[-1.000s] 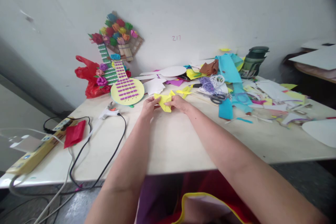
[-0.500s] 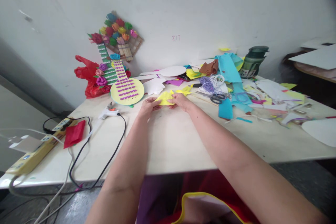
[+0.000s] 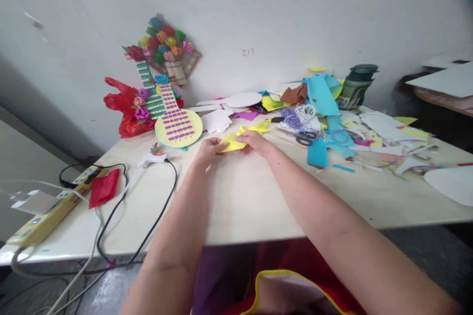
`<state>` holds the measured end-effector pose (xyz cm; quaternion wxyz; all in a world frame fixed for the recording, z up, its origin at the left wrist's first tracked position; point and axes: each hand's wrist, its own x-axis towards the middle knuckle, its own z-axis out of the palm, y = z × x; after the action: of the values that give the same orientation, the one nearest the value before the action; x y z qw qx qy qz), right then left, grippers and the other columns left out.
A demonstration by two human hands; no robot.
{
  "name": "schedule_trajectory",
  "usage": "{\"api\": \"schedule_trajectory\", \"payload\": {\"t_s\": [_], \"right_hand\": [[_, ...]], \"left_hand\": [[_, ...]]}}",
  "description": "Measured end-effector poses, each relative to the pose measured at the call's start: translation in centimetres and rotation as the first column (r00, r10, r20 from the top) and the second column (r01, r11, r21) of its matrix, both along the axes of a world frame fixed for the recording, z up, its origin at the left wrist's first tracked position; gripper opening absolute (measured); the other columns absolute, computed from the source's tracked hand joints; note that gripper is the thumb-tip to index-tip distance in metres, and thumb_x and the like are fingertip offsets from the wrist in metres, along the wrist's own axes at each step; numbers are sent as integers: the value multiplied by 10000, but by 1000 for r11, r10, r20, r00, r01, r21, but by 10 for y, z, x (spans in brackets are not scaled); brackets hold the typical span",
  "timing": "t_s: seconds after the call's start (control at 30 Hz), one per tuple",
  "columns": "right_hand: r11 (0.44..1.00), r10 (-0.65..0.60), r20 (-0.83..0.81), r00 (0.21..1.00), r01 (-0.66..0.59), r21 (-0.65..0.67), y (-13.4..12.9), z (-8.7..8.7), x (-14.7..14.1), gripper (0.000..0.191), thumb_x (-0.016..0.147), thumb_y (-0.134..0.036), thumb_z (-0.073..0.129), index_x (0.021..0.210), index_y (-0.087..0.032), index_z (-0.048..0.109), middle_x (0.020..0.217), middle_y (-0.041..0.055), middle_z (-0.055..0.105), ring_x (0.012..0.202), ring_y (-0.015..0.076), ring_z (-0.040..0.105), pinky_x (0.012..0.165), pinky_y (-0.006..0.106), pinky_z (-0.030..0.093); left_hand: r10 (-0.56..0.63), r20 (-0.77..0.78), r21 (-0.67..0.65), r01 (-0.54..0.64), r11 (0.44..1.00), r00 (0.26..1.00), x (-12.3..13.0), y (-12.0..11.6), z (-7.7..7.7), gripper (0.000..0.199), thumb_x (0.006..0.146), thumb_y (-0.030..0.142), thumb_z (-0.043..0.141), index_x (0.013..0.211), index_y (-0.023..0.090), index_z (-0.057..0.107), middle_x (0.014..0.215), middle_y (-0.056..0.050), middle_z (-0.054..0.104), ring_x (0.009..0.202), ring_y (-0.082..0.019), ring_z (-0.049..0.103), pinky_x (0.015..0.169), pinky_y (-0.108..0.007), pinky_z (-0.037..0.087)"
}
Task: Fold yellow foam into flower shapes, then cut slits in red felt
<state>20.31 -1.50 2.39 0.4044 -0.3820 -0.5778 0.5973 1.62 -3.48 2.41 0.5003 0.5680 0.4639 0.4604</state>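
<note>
A small piece of yellow paper is stretched between my two hands, just above the middle of the white table. My left hand pinches its left side. On its right side, my right hand grips it between thumb and fingers. Parts of the fingers lie behind the paper. Beyond my right hand lies more yellow paper. The pale yellow paper guitar shape with purple strips leans at the left of my hands.
A white glue gun with a black cord, red paper and a power strip are on the left. Scissors, purple yarn, paper scraps and a green bottle lie or stand on the right.
The yellow paper has changed shape slightly between my hands, and the fingers of my right hand have shifted a little. Both hands still hold it.
</note>
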Motion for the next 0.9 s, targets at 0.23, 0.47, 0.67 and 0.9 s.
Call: {"api": "schedule_trajectory", "payload": {"t_s": [0.23, 0.47, 0.67, 0.9], "right_hand": [[998, -1, 62, 998, -2, 56, -2, -3, -3, 237, 619, -344, 726, 617, -146, 596, 523, 8, 618, 412, 118, 545, 396, 216, 430], [998, 36, 45, 998, -38, 50, -2, -2, -2, 246, 625, -351, 724, 661, -141, 603, 555, -2, 625, 420, 112, 555, 389, 201, 421], [997, -6, 14, 1000, 5, 75, -3, -1, -5, 131, 655, -237, 693, 685, -130, 624, 541, -24, 611, 409, 97, 546, 397, 192, 424], [999, -32, -78, 996, 33, 7, -4, 1, -6, 121, 657, -146, 673, 769, -102, 656, 552, 5, 632, 389, 86, 533, 380, 182, 437]], "left_hand": [[-39, 3, -25, 39, 999, 999, 1, -1, 0, 300, 538, 329, 764, 668, 137, 574, 647, -8, 607, 531, -137, 598, 557, -271, 468], [-78, 59, -5, 78, 997, 995, 2, -1, -1, 333, 525, 332, 772, 719, 141, 580, 696, -15, 625, 550, -128, 590, 576, -281, 481], [-104, 111, 9, 104, 995, 988, 2, -1, -1, 317, 552, 329, 758, 744, 127, 606, 717, -20, 629, 583, -125, 596, 598, -278, 497], [-116, 191, -8, 120, 993, 975, 0, -2, -1, 346, 564, 281, 758, 827, 134, 587, 728, -16, 654, 572, -120, 614, 596, -264, 518]]}}
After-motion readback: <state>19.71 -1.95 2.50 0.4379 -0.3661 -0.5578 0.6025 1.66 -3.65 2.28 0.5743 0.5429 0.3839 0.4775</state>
